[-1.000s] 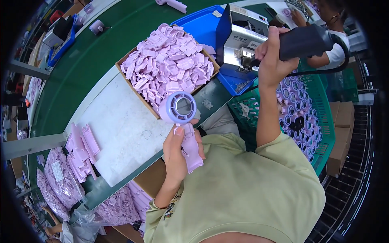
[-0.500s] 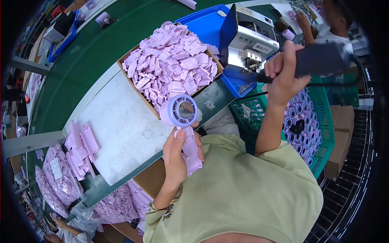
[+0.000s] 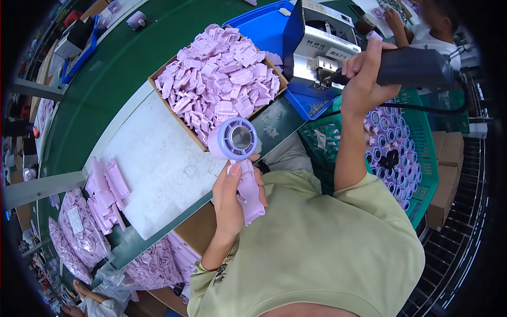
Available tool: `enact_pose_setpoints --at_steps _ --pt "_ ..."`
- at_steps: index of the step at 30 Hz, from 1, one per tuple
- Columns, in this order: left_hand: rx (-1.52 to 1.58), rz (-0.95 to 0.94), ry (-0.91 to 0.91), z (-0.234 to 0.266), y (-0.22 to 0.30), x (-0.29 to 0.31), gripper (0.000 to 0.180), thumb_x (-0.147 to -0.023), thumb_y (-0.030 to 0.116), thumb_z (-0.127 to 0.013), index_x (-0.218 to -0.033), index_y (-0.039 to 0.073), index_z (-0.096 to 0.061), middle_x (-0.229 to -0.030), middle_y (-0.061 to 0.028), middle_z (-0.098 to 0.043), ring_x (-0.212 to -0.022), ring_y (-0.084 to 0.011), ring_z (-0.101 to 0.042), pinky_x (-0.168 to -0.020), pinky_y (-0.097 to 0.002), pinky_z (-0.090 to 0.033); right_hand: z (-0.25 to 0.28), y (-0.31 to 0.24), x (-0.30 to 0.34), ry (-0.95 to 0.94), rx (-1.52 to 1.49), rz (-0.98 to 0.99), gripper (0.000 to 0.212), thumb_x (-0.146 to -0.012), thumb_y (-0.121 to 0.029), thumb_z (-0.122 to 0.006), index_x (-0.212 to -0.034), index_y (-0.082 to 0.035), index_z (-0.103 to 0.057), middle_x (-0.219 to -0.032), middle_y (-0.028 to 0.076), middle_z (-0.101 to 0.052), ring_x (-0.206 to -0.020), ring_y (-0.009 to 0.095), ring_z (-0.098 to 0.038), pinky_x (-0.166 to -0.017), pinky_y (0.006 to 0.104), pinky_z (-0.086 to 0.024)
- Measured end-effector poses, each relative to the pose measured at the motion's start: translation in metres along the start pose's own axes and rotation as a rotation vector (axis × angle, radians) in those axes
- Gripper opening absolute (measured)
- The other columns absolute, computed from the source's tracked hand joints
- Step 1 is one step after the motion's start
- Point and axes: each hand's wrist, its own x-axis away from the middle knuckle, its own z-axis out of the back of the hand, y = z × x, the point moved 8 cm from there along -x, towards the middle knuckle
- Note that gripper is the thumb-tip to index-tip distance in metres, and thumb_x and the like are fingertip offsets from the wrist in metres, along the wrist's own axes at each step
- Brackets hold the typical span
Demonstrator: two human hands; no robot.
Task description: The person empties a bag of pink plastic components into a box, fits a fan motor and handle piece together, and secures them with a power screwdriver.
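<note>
A lilac handheld fan is gripped at centre by the left hand; the right hand clasps a dark power screwdriver (upper right), probably for fastening next.

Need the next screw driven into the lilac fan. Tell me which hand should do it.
Probably right: the right hand grips the dark electric screwdriver, raised above the lilac fan, whose handle the left hand holds.

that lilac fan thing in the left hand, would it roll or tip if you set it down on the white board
The lilac fan looks like rigid moulded plastic, so probably stiff and light. Its round head tops a narrower handle, so upright it would likely tip. Laid flat, the handle should stop it rolling. The left hand grips that handle.
</note>
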Motion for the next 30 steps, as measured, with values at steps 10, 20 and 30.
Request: enact_pose_setpoints --at_steps 10,20,30 --pt "0.062 -0.016 -0.036 -0.014 0.001 -0.008 0.043 -0.1 0.033 -0.033 -0.117 -0.004 -0.048 -0.076 -0.0074 -0.054 -0.05 -0.0135 -0.053 -0.045 -0.0256 -0.042 0.007 -0.035 0.014 -0.054 -0.332 -0.224 0.019 -0.097 -0.021 -0.047 -0.102 -0.003 -0.05 -0.049 0.0 -0.038 -0.035 0.008 -0.034 -0.035 0.023 -0.031" --pt "0.154 0.005 -0.061 -0.035 -0.002 -0.025 0.044 -0.1 0.037 -0.034 -0.116 -0.001 -0.049 -0.075 -0.0061 -0.054 -0.049 -0.0126 -0.052 -0.044 -0.0255 -0.042 -0.04 -0.105 0.053 -0.52 -0.899 -0.329 0.036 -0.1 -0.041 -0.033 -0.111 -0.011 -0.05 -0.059 0.0 -0.041 -0.045 0.009 -0.038 -0.04 0.0227 -0.034" --pt "0.085 -0.062 -0.048 -0.033 -0.001 -0.017 0.043 -0.1 0.037 -0.033 -0.112 0.0 -0.051 -0.075 -0.006 -0.053 -0.05 -0.012 -0.052 -0.045 -0.025 -0.041 -0.052 -0.097 0.07 -0.586 -0.923 -0.364 0.036 -0.1 -0.043 -0.032 -0.113 -0.013 -0.047 -0.059 0.0 -0.042 -0.045 0.009 -0.038 -0.041 0.0231 -0.037"
